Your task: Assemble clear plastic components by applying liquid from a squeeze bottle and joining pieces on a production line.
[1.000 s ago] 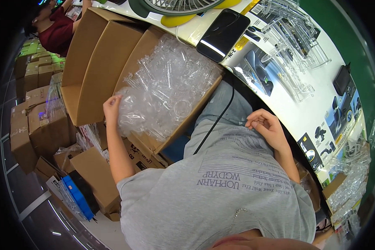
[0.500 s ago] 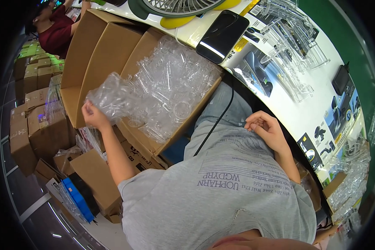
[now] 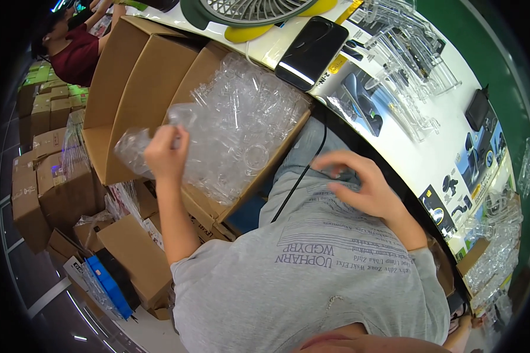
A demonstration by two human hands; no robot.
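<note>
My left hand (image 3: 166, 154) grips a clear plastic bag of transparent parts (image 3: 140, 144) and holds it up beside an open cardboard box (image 3: 218, 209). That box is full of clear plastic pieces (image 3: 235, 126) in bags. My right hand (image 3: 359, 185) hovers over my lap near the white table's edge, fingers spread and curled, holding nothing that I can see. A black cable (image 3: 303, 173) runs down from the table across my lap, between the two hands.
The white table (image 3: 394, 159) carries a black phone (image 3: 312, 52), a green fan (image 3: 247, 12) and clear plastic trays (image 3: 403, 41). An empty open carton (image 3: 121, 88) stands left of the full box. Stacked cartons (image 3: 35, 176) fill the floor at left. A person in a dark red shirt (image 3: 73, 50) works behind.
My left hand has lifted a bag of clear parts out of the box and drawn it left and up. My right hand has opened and moved left toward my lap.
</note>
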